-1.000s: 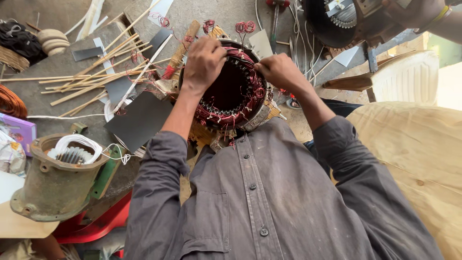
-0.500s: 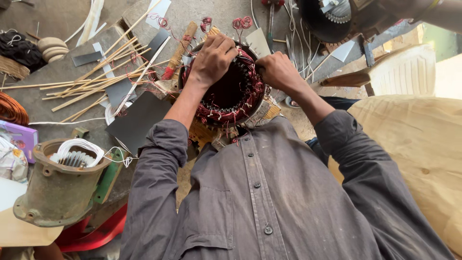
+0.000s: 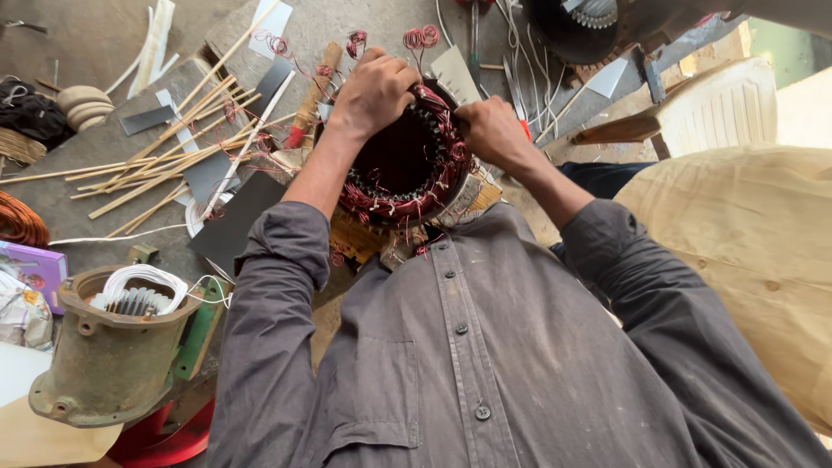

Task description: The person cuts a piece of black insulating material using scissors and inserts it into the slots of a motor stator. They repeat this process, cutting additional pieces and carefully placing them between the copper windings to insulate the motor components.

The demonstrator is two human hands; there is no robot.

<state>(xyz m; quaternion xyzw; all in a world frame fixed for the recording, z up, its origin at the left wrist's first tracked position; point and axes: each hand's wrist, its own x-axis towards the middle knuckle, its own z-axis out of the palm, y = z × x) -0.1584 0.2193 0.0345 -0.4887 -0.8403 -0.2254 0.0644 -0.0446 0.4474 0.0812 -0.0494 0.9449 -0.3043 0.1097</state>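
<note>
A round motor stator wound with red copper wire stands on the concrete floor in front of me. My left hand is curled over its far rim, fingers pressed onto the wire coils. My right hand grips the right side of the rim among the windings. Loose red wire loops stick out beyond the stator. My grey shirt sleeves fill the lower part of the view.
Several thin bamboo sticks and dark insulation sheets lie at left. A rusty motor housing with white wire stands at lower left. A copper wire coil sits at the left edge; tan cloth lies at right.
Both hands have shifted slightly along the stator's far rim while the view moved a little; they stay on the windings.
</note>
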